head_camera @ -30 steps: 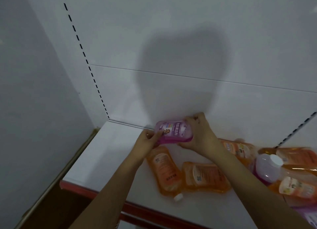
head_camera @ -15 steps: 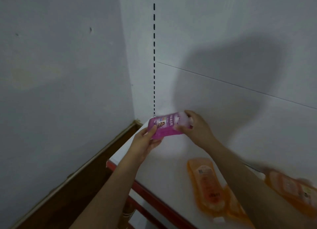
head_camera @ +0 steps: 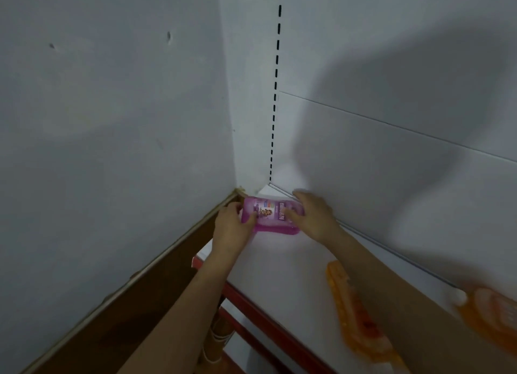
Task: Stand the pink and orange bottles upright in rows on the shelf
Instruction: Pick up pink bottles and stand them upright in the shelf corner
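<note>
A pink bottle (head_camera: 270, 215) with a printed label is at the far left back corner of the white shelf (head_camera: 282, 264), lying on its side between both hands. My left hand (head_camera: 233, 224) grips its left end, thumb over the front. My right hand (head_camera: 312, 215) holds its right end, fingers curled across the label. An orange bottle (head_camera: 361, 317) lies flat on the shelf to the right, partly behind my right forearm. Another orange bottle (head_camera: 492, 315) with a white cap lies blurred at the right edge.
A grey side wall (head_camera: 112, 121) closes off the left. The white back panel (head_camera: 391, 163) has a slotted upright near the corner. The shelf's red front edge (head_camera: 251, 306) runs diagonally, with a brown wooden board (head_camera: 126, 317) beside it below.
Both hands have carried the pink bottle left and down to the shelf's back left corner. The view has swung left, so most orange bottles have left the frame.
</note>
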Demonstrator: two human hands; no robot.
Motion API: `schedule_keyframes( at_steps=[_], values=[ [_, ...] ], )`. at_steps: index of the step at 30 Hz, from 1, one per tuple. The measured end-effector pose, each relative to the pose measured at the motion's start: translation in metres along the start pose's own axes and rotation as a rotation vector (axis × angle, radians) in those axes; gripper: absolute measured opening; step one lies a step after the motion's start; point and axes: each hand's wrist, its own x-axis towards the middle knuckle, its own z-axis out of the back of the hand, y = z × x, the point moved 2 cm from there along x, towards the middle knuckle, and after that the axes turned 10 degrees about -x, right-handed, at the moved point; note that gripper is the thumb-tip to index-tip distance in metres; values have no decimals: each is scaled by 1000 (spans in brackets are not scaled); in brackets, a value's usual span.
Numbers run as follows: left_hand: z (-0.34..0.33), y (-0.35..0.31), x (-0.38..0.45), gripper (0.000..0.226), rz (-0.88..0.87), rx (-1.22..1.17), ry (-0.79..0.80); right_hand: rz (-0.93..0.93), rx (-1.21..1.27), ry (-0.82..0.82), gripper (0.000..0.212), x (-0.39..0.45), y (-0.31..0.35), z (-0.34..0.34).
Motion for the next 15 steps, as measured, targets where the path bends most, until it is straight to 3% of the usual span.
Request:
schedule_keyframes(
  at_steps=[2,4,15],
  values=[
    [5,-12,-12,43,-135,93,-148,18,62,-59,60,-5,-2,13],
    [0,-33,-29,39,-270,68,-169,-8,102,-141,58,-14,-10,29],
    [-123,-125,-168,56,-526,-83,558,-161,113,-576,50,-152,-66,163]
  ],
)
